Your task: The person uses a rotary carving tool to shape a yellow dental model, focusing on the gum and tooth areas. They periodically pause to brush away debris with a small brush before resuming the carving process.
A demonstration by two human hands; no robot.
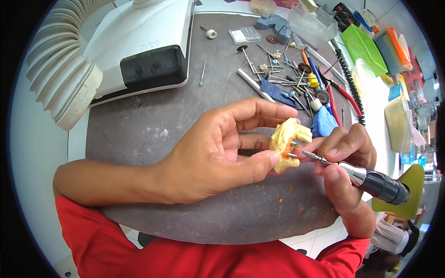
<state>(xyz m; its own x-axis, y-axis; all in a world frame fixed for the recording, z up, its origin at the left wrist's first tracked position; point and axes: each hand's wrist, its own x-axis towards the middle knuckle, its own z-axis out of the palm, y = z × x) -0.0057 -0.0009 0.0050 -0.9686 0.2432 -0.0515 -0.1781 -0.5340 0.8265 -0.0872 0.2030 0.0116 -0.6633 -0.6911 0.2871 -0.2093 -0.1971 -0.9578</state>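
My left hand (222, 150) grips a yellow dental cast (281, 137) between thumb and fingers, above the grey work mat. Tooth shapes stand out on the cast's right side, with an orange patch and short metal pins between them. In my right hand (348, 150) is a handpiece (373, 180) with a silver front and black body, held like a pen. Its grey tapered bur (309, 154) points left at the cast, very close to the pins; whether it touches cannot be told. Orange shavings (280, 200) lie on the mat below.
Several burs and discs (278, 69) lie scattered at the back right, beside red-handled pliers (333, 95) and a blue cast piece (324, 122). A white machine (139, 51) with a ribbed hose (62, 69) fills the back left. A green basket (364, 50) stands far right.
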